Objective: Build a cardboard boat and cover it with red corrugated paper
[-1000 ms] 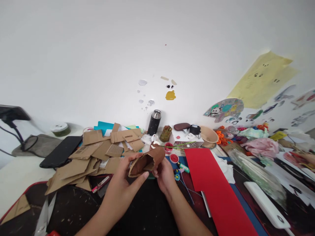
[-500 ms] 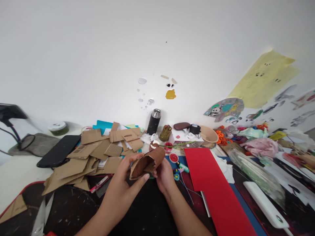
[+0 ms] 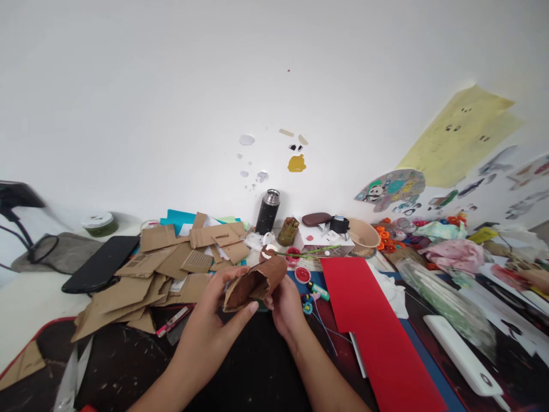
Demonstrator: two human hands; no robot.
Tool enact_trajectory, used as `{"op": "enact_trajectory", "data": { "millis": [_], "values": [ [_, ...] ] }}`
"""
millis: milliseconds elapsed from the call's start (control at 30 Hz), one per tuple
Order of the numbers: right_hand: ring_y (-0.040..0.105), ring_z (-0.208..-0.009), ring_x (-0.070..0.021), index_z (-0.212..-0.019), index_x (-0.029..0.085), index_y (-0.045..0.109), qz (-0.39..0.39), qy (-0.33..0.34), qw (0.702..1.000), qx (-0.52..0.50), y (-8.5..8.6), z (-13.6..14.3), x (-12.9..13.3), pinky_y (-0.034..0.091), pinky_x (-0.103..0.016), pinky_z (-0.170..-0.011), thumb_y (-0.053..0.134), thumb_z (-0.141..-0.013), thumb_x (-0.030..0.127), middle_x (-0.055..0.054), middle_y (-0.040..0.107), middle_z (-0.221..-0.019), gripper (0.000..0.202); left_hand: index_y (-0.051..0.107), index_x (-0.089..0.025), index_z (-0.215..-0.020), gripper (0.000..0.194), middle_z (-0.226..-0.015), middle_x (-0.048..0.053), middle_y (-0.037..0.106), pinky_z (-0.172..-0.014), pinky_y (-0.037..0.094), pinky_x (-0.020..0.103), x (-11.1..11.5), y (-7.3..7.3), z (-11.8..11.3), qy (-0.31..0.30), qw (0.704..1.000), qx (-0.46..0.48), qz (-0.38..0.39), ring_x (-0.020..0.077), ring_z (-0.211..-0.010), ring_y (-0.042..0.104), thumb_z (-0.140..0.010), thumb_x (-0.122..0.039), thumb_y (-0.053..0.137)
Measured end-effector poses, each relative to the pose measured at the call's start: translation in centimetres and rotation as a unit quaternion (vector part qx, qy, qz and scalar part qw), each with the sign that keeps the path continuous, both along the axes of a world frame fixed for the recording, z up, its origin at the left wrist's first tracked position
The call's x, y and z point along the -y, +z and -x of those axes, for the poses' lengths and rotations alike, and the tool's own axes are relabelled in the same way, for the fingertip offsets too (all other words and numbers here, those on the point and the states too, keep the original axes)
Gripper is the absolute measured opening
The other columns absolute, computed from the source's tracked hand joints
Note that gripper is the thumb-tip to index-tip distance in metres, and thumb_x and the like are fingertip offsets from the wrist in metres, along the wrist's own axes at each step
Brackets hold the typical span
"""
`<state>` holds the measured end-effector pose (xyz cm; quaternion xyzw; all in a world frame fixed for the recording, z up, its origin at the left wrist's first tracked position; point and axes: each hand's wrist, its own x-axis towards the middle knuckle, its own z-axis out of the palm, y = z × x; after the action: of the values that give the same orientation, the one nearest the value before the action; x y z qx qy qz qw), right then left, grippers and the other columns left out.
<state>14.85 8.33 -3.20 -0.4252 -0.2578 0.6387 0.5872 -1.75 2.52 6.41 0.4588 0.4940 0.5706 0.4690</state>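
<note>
Both hands hold a brown painted cardboard roll [image 3: 256, 282] just above the dark mat [image 3: 240, 372]. My left hand [image 3: 217, 320] wraps its near open end, thumb under and fingers on top. On the roll's right side, my right hand [image 3: 286, 306] pinches the edge with its fingertips. The roll lies tilted, its open mouth facing me.
A heap of cardboard scraps [image 3: 171, 269] lies to the left, with a black phone [image 3: 100, 264] beyond it. A red paper sheet [image 3: 373, 320] spreads to the right. Small red paint pots [image 3: 302, 274], a black flask [image 3: 268, 212], a bowl [image 3: 363, 233] and craft clutter fill the back.
The hands and roll have barely shifted; only the camera view has drifted slightly.
</note>
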Motion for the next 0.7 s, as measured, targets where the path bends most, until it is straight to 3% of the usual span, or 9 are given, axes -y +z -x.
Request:
{"op": "enact_trajectory", "data": {
  "millis": [233,433,567,700],
  "values": [
    [0.038,-0.042,-0.0075,-0.076,0.023,0.055,-0.006,-0.005,1.000,0.001,0.7,0.0,0.0,0.020,-0.021,-0.040,0.091,-0.074,0.062,0.008,0.051,-0.058,0.054,0.079,-0.032,-0.113,0.057,-0.130,0.008,0.084,-0.117,0.056,0.053,-0.9,-1.3,0.6,0.004,0.999,0.039,0.032,0.0404,-0.128,0.075,-0.063,-0.042,0.104],
    [0.040,-0.043,-0.0074,-0.076,0.023,0.051,0.000,-0.004,1.000,-0.011,1.0,0.0,0.2,0.020,-0.020,-0.040,0.093,-0.074,0.075,0.007,0.053,-0.059,0.067,0.079,-0.024,-0.118,0.064,-0.128,0.012,0.084,-0.113,0.059,0.050,-2.3,-2.3,1.1,0.034,0.992,0.116,0.047,0.0398,-0.129,0.075,-0.065,-0.050,0.105],
    [0.041,-0.043,-0.0078,-0.083,0.023,0.056,0.010,0.003,1.000,-0.016,1.0,0.0,0.2,0.020,-0.020,-0.041,0.090,-0.074,0.082,0.007,0.055,-0.061,0.068,0.078,-0.022,-0.118,0.072,-0.121,0.012,0.083,-0.095,0.066,0.048,-2.7,-2.6,1.2,0.061,0.984,0.151,0.077,0.0401,-0.121,0.076,-0.062,-0.058,0.105],
    [0.040,-0.043,-0.0077,-0.089,0.022,0.060,0.024,0.004,0.999,-0.022,1.2,0.1,0.3,0.019,-0.020,-0.041,0.090,-0.073,0.082,0.007,0.054,-0.060,0.069,0.078,-0.021,-0.117,0.072,-0.134,0.013,0.079,-0.090,0.069,0.046,-2.7,-2.3,1.0,0.040,0.973,0.206,0.099,0.0410,-0.128,0.072,-0.062,-0.060,0.105]
  ]
}}
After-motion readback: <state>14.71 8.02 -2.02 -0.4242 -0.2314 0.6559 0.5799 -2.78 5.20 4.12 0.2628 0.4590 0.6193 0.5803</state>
